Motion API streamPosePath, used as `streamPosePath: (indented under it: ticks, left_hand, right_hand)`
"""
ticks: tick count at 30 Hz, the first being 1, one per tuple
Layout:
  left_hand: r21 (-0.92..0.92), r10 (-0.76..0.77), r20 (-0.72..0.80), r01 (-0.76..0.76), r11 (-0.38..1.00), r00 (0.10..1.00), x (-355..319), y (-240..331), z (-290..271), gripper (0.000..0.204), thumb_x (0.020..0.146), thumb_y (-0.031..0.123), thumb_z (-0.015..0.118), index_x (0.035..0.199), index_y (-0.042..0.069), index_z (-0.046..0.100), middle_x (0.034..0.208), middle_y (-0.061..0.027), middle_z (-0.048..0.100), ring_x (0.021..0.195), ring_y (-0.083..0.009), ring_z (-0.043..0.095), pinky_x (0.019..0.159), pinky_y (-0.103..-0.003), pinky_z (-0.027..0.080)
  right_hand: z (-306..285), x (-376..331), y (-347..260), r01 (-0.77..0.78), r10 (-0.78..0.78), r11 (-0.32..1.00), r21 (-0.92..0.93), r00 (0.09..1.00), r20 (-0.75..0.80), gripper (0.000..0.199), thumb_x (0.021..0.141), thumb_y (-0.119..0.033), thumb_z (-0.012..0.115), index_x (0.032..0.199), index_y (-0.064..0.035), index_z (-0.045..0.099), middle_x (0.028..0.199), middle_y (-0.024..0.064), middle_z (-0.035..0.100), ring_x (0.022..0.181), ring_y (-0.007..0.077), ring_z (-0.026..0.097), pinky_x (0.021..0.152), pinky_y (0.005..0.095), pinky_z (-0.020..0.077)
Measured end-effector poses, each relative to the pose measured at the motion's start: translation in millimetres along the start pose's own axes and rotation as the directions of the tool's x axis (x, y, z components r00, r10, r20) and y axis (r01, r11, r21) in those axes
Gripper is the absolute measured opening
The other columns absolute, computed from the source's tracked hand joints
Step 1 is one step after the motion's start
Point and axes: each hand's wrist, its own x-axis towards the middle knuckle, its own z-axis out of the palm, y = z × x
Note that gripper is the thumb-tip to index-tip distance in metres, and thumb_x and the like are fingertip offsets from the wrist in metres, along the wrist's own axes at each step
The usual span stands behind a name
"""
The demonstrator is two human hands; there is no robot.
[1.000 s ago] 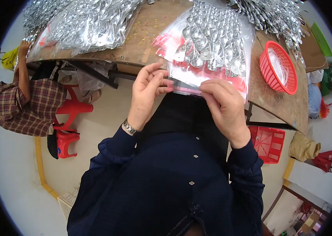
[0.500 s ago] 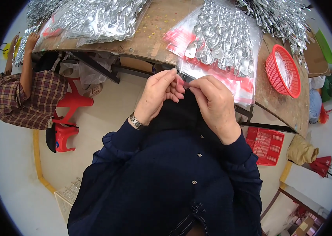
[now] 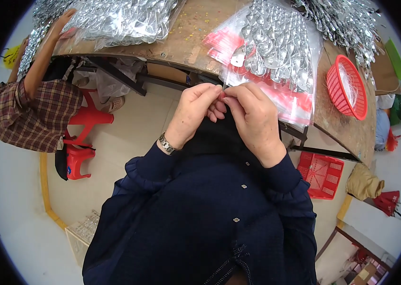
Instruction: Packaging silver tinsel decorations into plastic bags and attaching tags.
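Observation:
My left hand (image 3: 191,114) and my right hand (image 3: 256,124) meet at the fingertips near the table edge, both pinched. A thin sliver seems to stick up between them, with a touch of red below it; it is too small to name. On the table just beyond my hands lie shiny silver teardrop-shaped pieces (image 3: 274,40), strung in rows. Clear plastic bags with red areas (image 3: 293,102) lie under these pieces, close to my right hand.
More silver pieces (image 3: 120,21) in clear plastic lie at the far left, another heap (image 3: 340,26) at the far right. A red basket (image 3: 334,90) holds white strands. Under the wooden table (image 3: 186,35) stands a red crate (image 3: 321,173). A person in plaid (image 3: 34,116) works at left.
My fingertips have drawn closer together, the right hand shifting slightly left. The other person's arm has reached further up over the table. The view has shifted slightly.

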Motion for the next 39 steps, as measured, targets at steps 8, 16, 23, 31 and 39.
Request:
streamPosePath:
  ticks: [8, 16, 23, 31, 39]
  left_hand:
    - [0.075, 0.069, 0.003, -0.069, 0.995, 0.998, -1, -3, 0, 0.027, 0.1, 0.021, 0.047, 0.092, 0.0, 0.061, 0.076, -0.0058, 0.064, 0.063, -0.0107, 0.062, 0.055, -0.021, 0.047]
    - [0.142, 0.086, -0.012, -0.084, 0.986, 0.996, -3, -1, 3, 0.029, 0.1, 0.021, 0.045, 0.091, -0.001, 0.061, 0.074, -0.0053, 0.062, 0.063, -0.0106, 0.061, 0.055, -0.021, 0.047]
    - [0.16, 0.09, -0.008, -0.088, 0.983, 0.996, -2, 2, 3, 0.03, 0.101, 0.022, 0.045, 0.09, -0.001, 0.061, 0.074, -0.005, 0.062, 0.062, -0.0102, 0.06, 0.054, -0.021, 0.046]
    - [0.121, 0.057, -0.021, -0.054, 0.991, 0.998, 6, 4, 2, 0.03, 0.098, 0.027, 0.054, 0.084, 0.002, 0.064, 0.068, -0.0024, 0.062, 0.057, -0.0074, 0.059, 0.05, -0.02, 0.046]
    - [0.166, 0.084, -0.048, -0.075, 0.983, 0.995, 16, 7, 4, 0.023, 0.095, 0.021, 0.058, 0.082, 0.004, 0.064, 0.068, -0.0019, 0.064, 0.055, -0.0061, 0.058, 0.049, -0.019, 0.044]
  right_hand:
    - [5, 0, 0, -0.021, 0.021, 1.0, -0.023, 1.0, -0.003, 0.007, 0.082, -0.003, 0.067, 0.089, -0.0035, 0.063, 0.081, 0.0103, 0.061, 0.069, 0.0271, 0.061, 0.061, 0.0344, 0.0489]
    - [8, -1, 1, -0.003, 0.002, 0.995, -0.105, 1.0, -0.009, 0.006, 0.082, -0.004, 0.067, 0.086, -0.0043, 0.062, 0.08, 0.0096, 0.059, 0.069, 0.0281, 0.061, 0.06, 0.0352, 0.0487]
    - [12, -1, 2, 0.02, -0.022, 0.995, -0.095, 1.0, -0.018, 0.007, 0.082, -0.002, 0.066, 0.086, -0.0045, 0.06, 0.08, 0.0098, 0.059, 0.068, 0.0295, 0.061, 0.058, 0.0364, 0.0482]
    - [14, -1, 6, 0.073, -0.076, 0.988, -0.138, 0.997, -0.013, 0.009, 0.08, -0.003, 0.066, 0.085, -0.0052, 0.059, 0.078, 0.0092, 0.057, 0.067, 0.0288, 0.06, 0.058, 0.037, 0.0473]
    - [11, 0, 9, 0.119, -0.122, 0.982, -0.149, 0.992, -0.013, 0.012, 0.076, -0.002, 0.067, 0.083, -0.0056, 0.058, 0.078, 0.0083, 0.058, 0.068, 0.0284, 0.06, 0.058, 0.0364, 0.0468]
